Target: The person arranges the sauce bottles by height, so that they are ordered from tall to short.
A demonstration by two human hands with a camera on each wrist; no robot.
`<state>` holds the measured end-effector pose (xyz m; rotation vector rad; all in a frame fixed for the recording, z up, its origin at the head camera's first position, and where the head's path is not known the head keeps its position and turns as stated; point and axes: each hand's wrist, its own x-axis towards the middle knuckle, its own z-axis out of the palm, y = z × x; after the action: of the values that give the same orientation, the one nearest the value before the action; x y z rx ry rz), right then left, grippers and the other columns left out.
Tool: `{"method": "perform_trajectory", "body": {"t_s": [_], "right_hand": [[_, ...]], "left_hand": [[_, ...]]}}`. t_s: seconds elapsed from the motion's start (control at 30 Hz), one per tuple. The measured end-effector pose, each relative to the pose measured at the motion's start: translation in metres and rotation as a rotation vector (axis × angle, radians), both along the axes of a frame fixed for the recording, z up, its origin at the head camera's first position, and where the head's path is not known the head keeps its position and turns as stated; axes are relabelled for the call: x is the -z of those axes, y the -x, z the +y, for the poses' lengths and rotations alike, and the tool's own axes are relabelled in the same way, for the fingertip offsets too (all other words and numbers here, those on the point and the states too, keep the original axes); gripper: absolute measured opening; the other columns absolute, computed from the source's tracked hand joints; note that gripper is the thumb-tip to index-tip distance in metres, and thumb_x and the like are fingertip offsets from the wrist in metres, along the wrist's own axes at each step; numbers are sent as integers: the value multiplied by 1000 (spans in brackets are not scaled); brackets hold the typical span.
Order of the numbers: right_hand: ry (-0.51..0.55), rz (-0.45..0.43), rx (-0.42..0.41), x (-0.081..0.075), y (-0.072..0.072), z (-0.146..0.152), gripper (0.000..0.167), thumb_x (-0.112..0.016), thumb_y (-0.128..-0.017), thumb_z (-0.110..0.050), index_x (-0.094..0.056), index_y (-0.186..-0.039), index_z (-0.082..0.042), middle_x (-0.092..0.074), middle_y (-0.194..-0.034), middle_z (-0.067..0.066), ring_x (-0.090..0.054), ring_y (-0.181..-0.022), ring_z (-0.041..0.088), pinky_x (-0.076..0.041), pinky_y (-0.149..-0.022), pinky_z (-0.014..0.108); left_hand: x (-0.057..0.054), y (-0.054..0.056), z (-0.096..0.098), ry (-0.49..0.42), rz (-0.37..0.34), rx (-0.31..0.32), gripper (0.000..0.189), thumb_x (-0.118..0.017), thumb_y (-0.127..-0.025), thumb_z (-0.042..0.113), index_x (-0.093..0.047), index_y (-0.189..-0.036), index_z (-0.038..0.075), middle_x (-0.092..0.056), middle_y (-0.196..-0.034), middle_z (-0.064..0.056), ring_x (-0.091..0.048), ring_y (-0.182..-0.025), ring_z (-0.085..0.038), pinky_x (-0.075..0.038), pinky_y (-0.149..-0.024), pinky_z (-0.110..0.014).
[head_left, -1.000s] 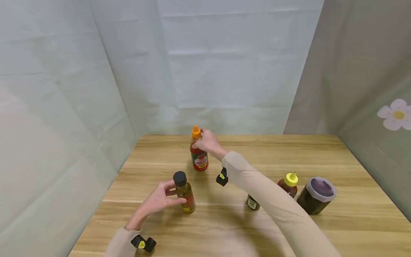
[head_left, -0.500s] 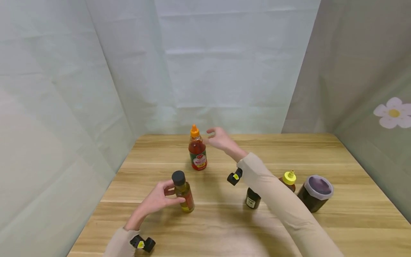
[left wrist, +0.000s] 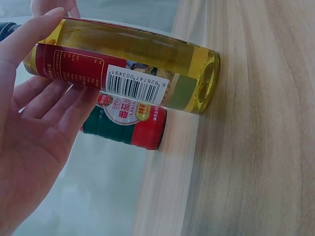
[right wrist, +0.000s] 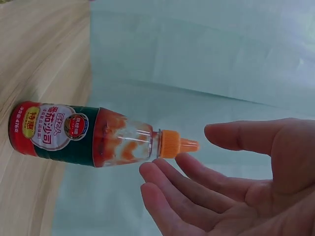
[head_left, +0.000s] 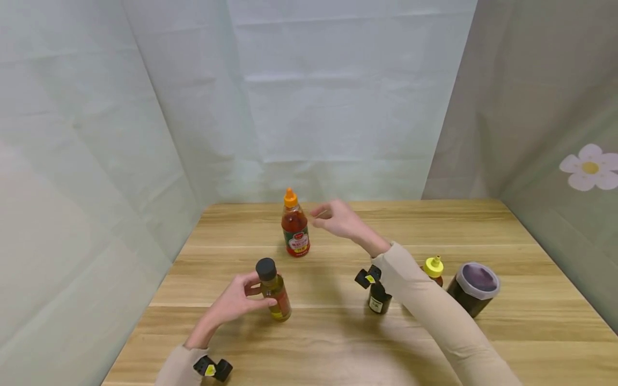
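A ketchup bottle [head_left: 295,235] with an orange nozzle cap stands upright toward the back of the table. My right hand [head_left: 341,221] is just to its right, apart from it, fingers loosely bent and holding nothing. In the right wrist view, thumb and fingers [right wrist: 197,191] are spread near the orange cap [right wrist: 172,144]. Nearer the front, my left hand [head_left: 237,300] holds an oil bottle [head_left: 277,294] with a black cap, thumb on one side and fingers on the other. The oil bottle [left wrist: 142,59] shows its barcode and its base at the wooden tabletop in the left wrist view.
Under and beside the right forearm stand a dark jar [head_left: 379,300] with a pale label and a yellow-capped squeeze bottle [head_left: 434,268], partly hidden. A dark container [head_left: 473,292] with a greyish rim stands at the right. Pale cloth [head_left: 338,107] hangs behind the wooden table [head_left: 328,332].
My right hand has let go of the ketchup bottle and drawn away to the right and slightly back toward me. My left hand keeps its hold on the oil bottle.
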<state>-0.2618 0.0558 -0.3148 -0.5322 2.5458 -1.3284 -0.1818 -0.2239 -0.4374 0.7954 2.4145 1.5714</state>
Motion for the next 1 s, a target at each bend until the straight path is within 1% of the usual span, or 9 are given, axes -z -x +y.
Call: {"method": "perform_trajectory", "body": {"t_s": [0.13,0.23,0.4,0.57,0.77,0.93,1.0], "right_hand": [[-33,60,-34,2,-8,6,31,-60,-95,-15,-62,-121,1,-65,-122,19,-62,-113,31,-52,-95,42],[-87,120,-48,4,-14,10,30,-59,-96,-17,-63,-120,0,-66,-120,17,-64,-109,29,-53,-93,40],[-159,181,-38,8,-23,17,29,-58,-96,-18,-65,-118,-1,-68,-118,15,-66,-105,26,-54,-91,38],[-150,200,-37,14,-28,24,25,-58,-96,-17,-66,-115,-2,-70,-113,14,-67,-100,24,-55,-88,38],[-139,232,-54,21,-31,30,21,-59,-96,-15,-68,-111,-3,-71,-108,12,-68,-96,23,-56,-85,37],[-121,223,-37,25,-32,33,20,-60,-95,-15,-69,-109,-4,-72,-106,11,-68,-94,22,-56,-84,36],[-119,233,-40,27,-32,35,20,-60,-95,-14,-69,-109,-3,-72,-105,12,-68,-94,22,-56,-84,36]], "left_hand": [[0,-1,0,0,0,-2,48,-76,-84,13,-58,-128,4,-64,-125,-16,-61,-109,-1,-52,-95,-37],[-1,-1,0,1,-1,-5,48,-76,-84,13,-58,-128,5,-64,-125,-16,-61,-109,-1,-52,-95,-36],[-2,-1,-1,4,1,-8,48,-76,-84,14,-58,-128,5,-64,-124,-16,-61,-109,-1,-52,-95,-35],[-2,-1,-2,3,-3,-8,48,-76,-83,14,-59,-128,5,-64,-125,-16,-61,-110,-1,-51,-95,-35],[-1,-2,-2,1,-6,-10,48,-76,-84,13,-58,-128,4,-64,-125,-16,-61,-109,-1,-51,-96,-35],[-1,-2,-2,2,-4,-10,48,-76,-84,14,-58,-128,4,-64,-124,-16,-61,-109,-1,-51,-95,-35],[-1,-2,-2,4,-1,-9,48,-75,-84,14,-58,-128,5,-64,-124,-16,-61,-109,-1,-52,-95,-34]]}}
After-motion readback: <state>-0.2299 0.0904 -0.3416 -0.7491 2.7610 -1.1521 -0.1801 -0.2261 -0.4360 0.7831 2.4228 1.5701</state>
